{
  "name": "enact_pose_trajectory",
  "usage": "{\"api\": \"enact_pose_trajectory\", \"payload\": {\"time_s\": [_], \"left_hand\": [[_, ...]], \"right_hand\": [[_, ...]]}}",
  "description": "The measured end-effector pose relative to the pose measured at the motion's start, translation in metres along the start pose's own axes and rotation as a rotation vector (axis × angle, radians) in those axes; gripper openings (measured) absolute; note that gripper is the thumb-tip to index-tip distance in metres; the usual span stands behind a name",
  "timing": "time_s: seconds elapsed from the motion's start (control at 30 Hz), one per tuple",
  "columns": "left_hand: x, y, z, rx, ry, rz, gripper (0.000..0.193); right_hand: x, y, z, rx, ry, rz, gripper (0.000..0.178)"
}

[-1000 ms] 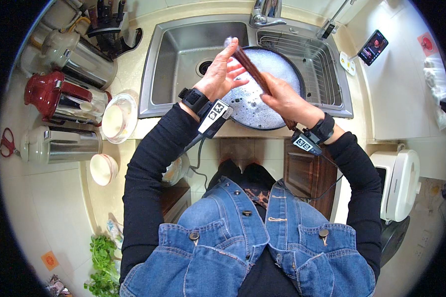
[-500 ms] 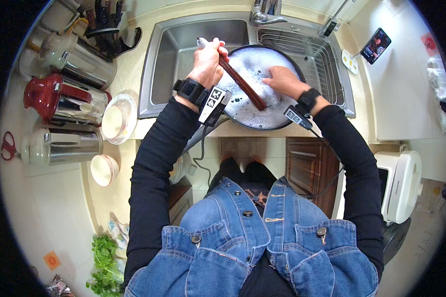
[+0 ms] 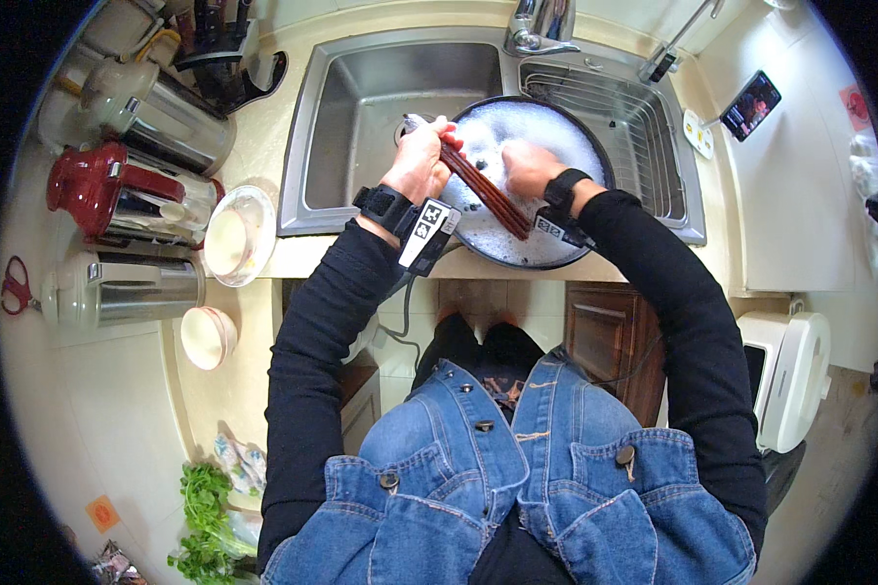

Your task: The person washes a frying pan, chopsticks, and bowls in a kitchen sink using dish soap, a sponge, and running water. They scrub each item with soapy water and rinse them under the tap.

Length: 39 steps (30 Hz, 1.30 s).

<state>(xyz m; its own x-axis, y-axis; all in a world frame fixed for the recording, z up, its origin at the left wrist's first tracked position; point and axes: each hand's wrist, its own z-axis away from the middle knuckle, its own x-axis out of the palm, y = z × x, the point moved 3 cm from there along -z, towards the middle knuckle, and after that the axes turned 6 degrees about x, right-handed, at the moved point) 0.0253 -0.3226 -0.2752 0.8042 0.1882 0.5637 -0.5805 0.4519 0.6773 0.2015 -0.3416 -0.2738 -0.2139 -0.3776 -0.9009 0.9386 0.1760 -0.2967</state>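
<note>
A bundle of red-brown chopsticks (image 3: 488, 190) with silvery ends is gripped in my left hand (image 3: 421, 164), closed round its upper part. The sticks slant down to the right over a dark-rimmed round pan (image 3: 493, 255) full of white suds (image 3: 546, 127). To the right of the bundle, my right hand (image 3: 531, 172) is curled over the foam, fingers bent inward. What those fingers hold, if anything, is hidden.
The pan sits across a double steel sink (image 3: 361, 83), below the faucet (image 3: 541, 29); a wire rack (image 3: 644, 146) lies in the right basin. On the left counter stand a plate with a bowl (image 3: 232, 239), another bowl (image 3: 208, 337), canisters (image 3: 156, 122) and leafy greens (image 3: 205, 517).
The chopsticks, held as one tight bundle before, now fan out slightly at the lower end. My left hand has lowered a little. My right hand has moved left toward the sticks and curled its fingers.
</note>
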Motion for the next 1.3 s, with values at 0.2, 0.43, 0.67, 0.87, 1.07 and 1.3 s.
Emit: {"api": "enact_pose_trajectory", "payload": {"time_s": [0.2,0.43,0.67,0.87,1.07,1.3], "left_hand": [[0.011,-0.008,0.006,0.001,-0.015,0.025,0.019],[0.045,-0.016,0.015,0.038,-0.180,0.007,0.021],[0.032,-0.011,0.013,0.142,-0.168,-0.129,0.007],[0.005,-0.012,0.027,0.091,0.021,-0.057,0.010],[-0.001,-0.006,0.038,0.112,0.059,-0.032,0.014],[-0.004,-0.009,0.030,0.106,0.070,0.063,0.015]], "right_hand": [[-0.039,0.011,0.017,-0.140,0.089,-0.260,0.022],[-0.042,0.018,0.028,-0.149,0.112,-0.601,0.017],[-0.010,0.027,0.004,-0.092,-0.152,-0.973,0.024],[0.003,0.030,-0.010,-0.106,0.254,-0.002,0.033],[0.025,0.001,0.002,-0.422,-0.110,-0.074,0.020],[0.031,-0.008,-0.016,-0.238,-0.223,-0.449,0.017]]}}
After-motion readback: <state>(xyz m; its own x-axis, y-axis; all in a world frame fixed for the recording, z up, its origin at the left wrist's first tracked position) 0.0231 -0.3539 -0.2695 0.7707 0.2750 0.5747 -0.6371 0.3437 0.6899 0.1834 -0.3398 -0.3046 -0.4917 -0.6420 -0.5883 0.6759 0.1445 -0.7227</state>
